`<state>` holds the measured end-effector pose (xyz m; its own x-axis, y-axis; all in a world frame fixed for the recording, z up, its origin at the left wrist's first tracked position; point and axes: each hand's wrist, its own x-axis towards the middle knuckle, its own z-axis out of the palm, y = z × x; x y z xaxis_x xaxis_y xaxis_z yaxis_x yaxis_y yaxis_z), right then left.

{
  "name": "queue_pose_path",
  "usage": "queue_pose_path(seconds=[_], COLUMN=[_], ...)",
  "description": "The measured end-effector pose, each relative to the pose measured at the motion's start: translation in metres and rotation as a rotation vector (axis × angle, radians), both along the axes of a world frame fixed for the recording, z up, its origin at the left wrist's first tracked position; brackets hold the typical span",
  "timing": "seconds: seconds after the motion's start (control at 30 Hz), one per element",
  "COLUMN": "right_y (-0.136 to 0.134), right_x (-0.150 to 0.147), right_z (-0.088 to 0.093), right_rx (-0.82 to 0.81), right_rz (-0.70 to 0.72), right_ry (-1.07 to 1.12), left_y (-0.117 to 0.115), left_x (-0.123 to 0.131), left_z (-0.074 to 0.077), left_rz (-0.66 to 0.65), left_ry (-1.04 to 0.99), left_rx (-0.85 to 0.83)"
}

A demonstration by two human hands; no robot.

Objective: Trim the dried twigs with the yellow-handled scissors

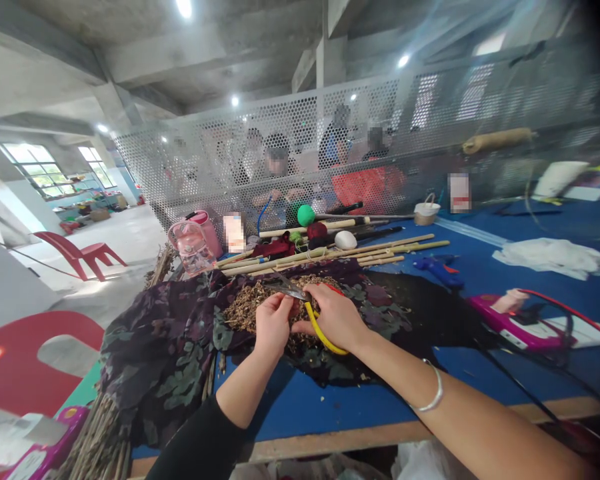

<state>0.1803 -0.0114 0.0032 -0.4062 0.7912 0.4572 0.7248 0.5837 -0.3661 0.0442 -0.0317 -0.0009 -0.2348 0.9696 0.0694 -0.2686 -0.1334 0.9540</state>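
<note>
My right hand is closed round yellow-handled shears whose dark blades point left over a heap of brown plant clippings. Just left of it, my left hand pinches something small at the blades; what it holds is hidden by the fingers. Both hands work above a dark flowered cloth spread over the blue table. A silver bangle sits on my right wrist.
Bamboo sticks lie behind the cloth, with yarn balls, a pink bottle, a blue glue gun and a pink device. Twigs hang off the left edge. Red chairs stand left. People sit behind a perforated screen.
</note>
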Motion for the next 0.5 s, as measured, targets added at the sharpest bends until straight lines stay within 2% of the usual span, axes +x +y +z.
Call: queue_pose_path(seconds=[0.33, 0.5], right_y=[0.0020, 0.0025], right_x=[0.0009, 0.0014], right_z=[-0.0022, -0.0012], right_rx=[-0.048, -0.006], right_rz=[0.043, -0.007], right_ry=[0.031, -0.010], left_y=[0.0000, 0.0053], left_x=[0.0014, -0.0020], left_z=[-0.0015, -0.0054], left_rz=[-0.007, 0.045], left_ry=[0.035, 0.083], left_rx=[0.023, 0.057])
